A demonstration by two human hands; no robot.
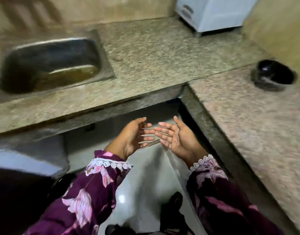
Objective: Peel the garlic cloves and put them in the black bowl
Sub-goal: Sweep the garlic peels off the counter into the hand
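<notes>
Below the inner corner of the L-shaped granite tabletop (146,53), the left hand (132,138) and right hand (177,137) hang over the pale floor (146,175), palms turned toward each other, fingers (148,131) straight and released, tips nearly meeting and holding nothing. Right of that corner, the black bowl (274,77) stands on the tabletop by the wall, well apart from both hands, with no garlic cloves to be made out in this blurred view. Left of the corner a steel sink (50,63) is set into the tabletop.
</notes>
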